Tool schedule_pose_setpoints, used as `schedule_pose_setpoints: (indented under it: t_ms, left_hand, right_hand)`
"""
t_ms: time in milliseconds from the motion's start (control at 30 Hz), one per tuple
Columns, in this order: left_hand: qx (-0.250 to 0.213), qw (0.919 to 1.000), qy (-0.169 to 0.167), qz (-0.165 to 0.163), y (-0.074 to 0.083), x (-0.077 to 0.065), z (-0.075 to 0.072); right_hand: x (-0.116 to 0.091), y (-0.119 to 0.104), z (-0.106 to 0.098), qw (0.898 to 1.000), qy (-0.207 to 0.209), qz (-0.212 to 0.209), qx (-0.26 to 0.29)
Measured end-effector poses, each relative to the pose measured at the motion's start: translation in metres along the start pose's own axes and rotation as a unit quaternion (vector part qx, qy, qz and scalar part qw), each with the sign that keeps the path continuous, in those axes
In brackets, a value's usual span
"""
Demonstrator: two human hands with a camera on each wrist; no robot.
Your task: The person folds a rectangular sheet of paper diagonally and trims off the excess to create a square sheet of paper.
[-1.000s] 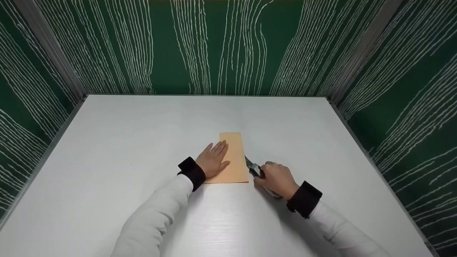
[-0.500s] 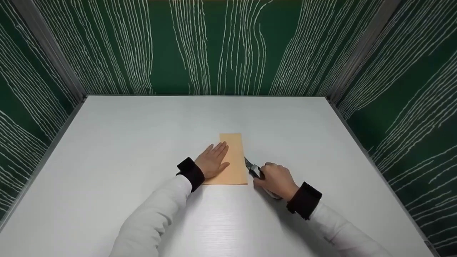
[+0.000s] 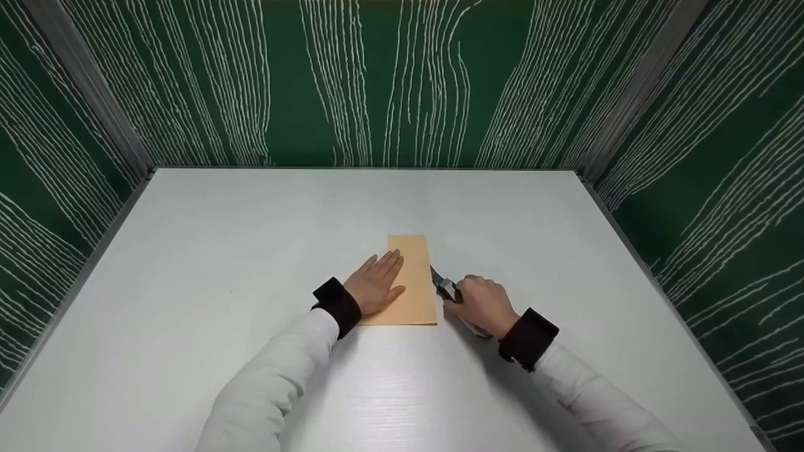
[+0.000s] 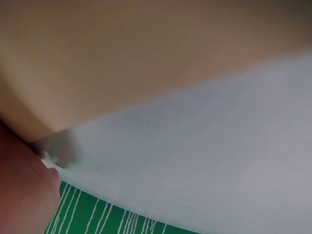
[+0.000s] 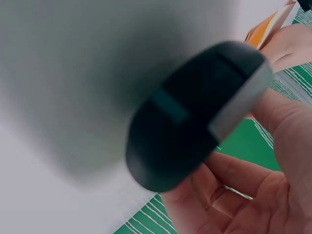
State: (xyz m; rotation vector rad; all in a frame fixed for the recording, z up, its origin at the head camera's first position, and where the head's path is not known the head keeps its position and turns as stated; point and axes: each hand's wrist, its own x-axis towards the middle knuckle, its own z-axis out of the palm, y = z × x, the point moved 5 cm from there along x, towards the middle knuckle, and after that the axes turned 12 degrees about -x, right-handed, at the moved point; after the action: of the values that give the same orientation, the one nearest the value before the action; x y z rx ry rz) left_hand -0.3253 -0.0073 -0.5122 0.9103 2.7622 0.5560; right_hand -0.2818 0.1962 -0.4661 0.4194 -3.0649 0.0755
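Observation:
A folded sheet of light orange paper [image 3: 415, 282] lies flat in the middle of the white table in the head view. My left hand [image 3: 373, 285] rests on its left part, fingers spread and pointing away from me, covering that side. My right hand [image 3: 483, 306] grips a utility knife [image 3: 447, 289] beside the paper's right edge. The knife's dark blade slants up and left, its tip at that edge; whether the tip is between the layers I cannot tell. In the right wrist view, the black and silver handle [image 5: 195, 117] fills the foreground.
The white table [image 3: 251, 213] extends around the paper on all sides. Green walls [image 3: 402, 81] with white wavy lines stand behind it and along both sides. Grey metal posts [image 3: 641, 88] rise at the back corners.
My right hand and the knife have slid a little away from me along the paper's right edge, mostly in the last half second. My left hand has stayed in place.

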Motion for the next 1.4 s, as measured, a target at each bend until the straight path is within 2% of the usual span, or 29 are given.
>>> schedule_pose_setpoints:
  t_ms: [600,1067,1400]
  left_hand:
    - [0.007,1.0,0.003,-0.001,-0.003,0.001,0.003]
    - [-0.004,1.0,0.004,0.002,0.003,-0.004,-0.005]
    - [0.011,0.9999,0.007,0.002,-0.005,0.002,0.005]
  right_hand:
    - [0.029,0.008,0.002,1.0,0.007,0.011,-0.011]
    - [0.048,0.012,-0.001,1.0,0.008,0.015,-0.018]
    - [0.06,0.012,-0.002,0.999,0.026,0.026,-0.018]
